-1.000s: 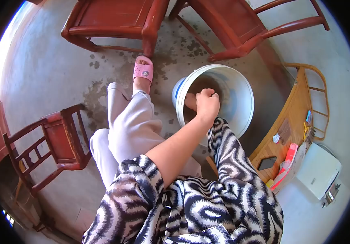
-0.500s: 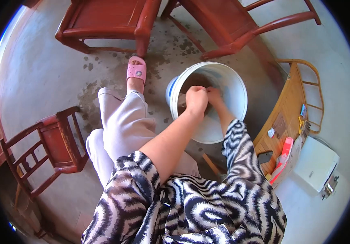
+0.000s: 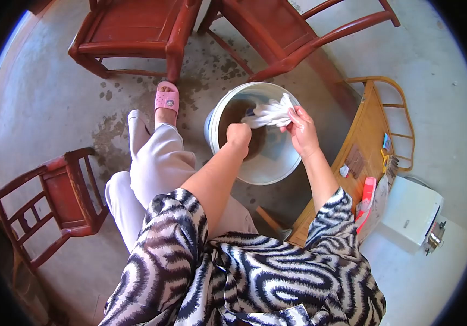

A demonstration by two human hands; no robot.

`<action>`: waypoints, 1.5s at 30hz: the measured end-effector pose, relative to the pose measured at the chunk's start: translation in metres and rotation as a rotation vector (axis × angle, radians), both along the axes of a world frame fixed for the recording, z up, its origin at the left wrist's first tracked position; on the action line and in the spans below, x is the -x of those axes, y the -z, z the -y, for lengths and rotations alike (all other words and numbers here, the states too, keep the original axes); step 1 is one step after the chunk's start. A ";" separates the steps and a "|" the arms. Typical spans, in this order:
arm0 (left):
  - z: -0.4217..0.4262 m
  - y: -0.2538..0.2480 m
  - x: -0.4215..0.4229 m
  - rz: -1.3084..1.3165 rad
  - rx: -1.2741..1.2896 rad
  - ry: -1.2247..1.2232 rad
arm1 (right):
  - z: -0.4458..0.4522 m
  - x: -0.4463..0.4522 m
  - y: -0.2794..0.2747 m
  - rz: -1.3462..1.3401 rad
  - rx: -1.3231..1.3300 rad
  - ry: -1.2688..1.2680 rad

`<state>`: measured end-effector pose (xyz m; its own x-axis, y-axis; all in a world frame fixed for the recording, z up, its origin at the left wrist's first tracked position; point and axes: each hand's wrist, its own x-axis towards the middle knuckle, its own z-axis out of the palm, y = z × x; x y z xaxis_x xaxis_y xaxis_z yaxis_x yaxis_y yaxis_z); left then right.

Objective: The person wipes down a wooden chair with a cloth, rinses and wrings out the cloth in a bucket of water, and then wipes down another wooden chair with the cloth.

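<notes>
Over the mouth of one round, smooth white bucket (image 3: 277, 163), a single white cloth (image 3: 271, 113) hangs in soft, bunched pleats, its upper end pinched between the thumb and fingers of the person's right hand (image 3: 303, 131). The left hand (image 3: 238, 139) is bent down over the bucket's near-left part, beside the cloth's lower end; its fingers are mostly hidden, so whether they grip the cloth cannot be told. Three red wooden chairs (image 3: 130, 27) surround the bucket: two beyond it, one to its left. Left of the bucket is one pink slipper (image 3: 166, 101) with small holes and a badge too small to read. Right of it stand one light-brown wooden bench (image 3: 372, 119) with a curved rail and one boxy white case (image 3: 411, 214), its mark unreadable.
</notes>
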<state>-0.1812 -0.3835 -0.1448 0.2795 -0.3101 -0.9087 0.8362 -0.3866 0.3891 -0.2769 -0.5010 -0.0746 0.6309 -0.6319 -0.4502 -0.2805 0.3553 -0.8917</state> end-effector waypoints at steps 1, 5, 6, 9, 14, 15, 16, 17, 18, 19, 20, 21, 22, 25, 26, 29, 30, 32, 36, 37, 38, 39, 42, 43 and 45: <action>0.001 0.005 0.001 0.007 -0.012 0.016 | -0.002 0.001 -0.007 0.021 -0.037 -0.017; 0.000 -0.007 -0.005 -0.092 0.032 -0.064 | -0.017 -0.002 -0.022 -0.016 0.180 -0.004; 0.000 -0.008 -0.005 -0.093 0.036 -0.067 | -0.021 -0.003 -0.025 -0.012 0.343 -0.049; 0.004 0.005 0.000 -0.125 0.066 -0.095 | -0.025 -0.002 -0.024 0.001 0.518 -0.101; 0.014 0.042 0.012 0.219 -0.031 -0.121 | -0.030 -0.007 -0.021 0.095 0.312 0.001; 0.013 0.038 0.008 0.218 -0.030 -0.123 | -0.030 -0.008 -0.022 0.168 0.194 0.057; 0.010 0.036 0.003 0.165 0.040 -0.090 | -0.030 -0.008 -0.022 0.240 0.074 0.113; 0.008 0.026 -0.002 0.112 0.110 -0.057 | -0.030 -0.009 -0.022 0.239 0.075 0.112; 0.006 0.016 -0.004 0.110 0.111 -0.057 | -0.030 -0.011 -0.022 0.307 0.000 0.156; 0.003 0.005 -0.004 0.047 0.163 -0.049 | -0.030 -0.012 -0.022 0.374 -0.075 0.199; 0.002 -0.003 -0.004 -0.015 0.215 -0.040 | -0.028 -0.012 -0.023 0.359 -0.089 0.193; 0.002 -0.006 -0.005 -0.017 0.217 -0.039 | -0.027 -0.013 -0.024 0.357 -0.087 0.194; 0.003 -0.007 -0.007 -0.084 0.281 0.045 | -0.027 -0.013 -0.027 0.344 -0.159 0.212; 0.008 0.005 -0.010 -0.196 0.413 0.116 | -0.024 -0.013 -0.027 0.320 -0.279 0.223; 0.007 0.001 -0.012 -0.240 0.482 0.100 | -0.023 -0.013 -0.025 0.309 -0.326 0.214; 0.005 -0.015 -0.013 -0.073 0.601 -0.085 | -0.006 -0.003 -0.008 0.282 -0.308 0.194; 0.004 -0.017 -0.017 -0.077 0.556 -0.168 | -0.001 0.001 -0.003 0.283 -0.307 0.198; 0.000 -0.022 -0.022 -0.014 0.574 -0.249 | 0.010 0.011 0.005 0.081 -0.247 0.119; 0.002 -0.016 -0.019 0.208 0.563 -0.161 | 0.019 0.019 0.014 -0.146 -0.166 0.056; 0.006 -0.002 -0.016 0.208 0.563 -0.155 | 0.017 0.019 0.014 -0.234 -0.031 0.023; 0.014 0.022 -0.013 0.390 0.478 -0.082 | 0.013 0.017 0.010 -0.323 0.104 -0.011; 0.015 0.022 -0.014 0.571 0.390 -0.008 | 0.011 0.015 0.007 -0.322 0.103 -0.005; 0.002 -0.019 -0.022 0.768 0.157 0.228 | 0.006 0.014 -0.004 -0.336 0.344 -0.360; 0.001 -0.022 -0.024 0.769 0.160 0.231 | 0.003 0.015 -0.008 -0.412 0.618 -0.544; 0.002 -0.025 -0.028 0.718 0.142 0.349 | 0.002 0.016 -0.010 -0.486 0.893 -0.724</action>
<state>-0.1529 -0.3850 -0.1202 0.6459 -0.5856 -0.4898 0.2042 -0.4857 0.8499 -0.2931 -0.5029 -0.0647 0.8498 -0.4136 -0.3268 -0.5266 -0.6940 -0.4910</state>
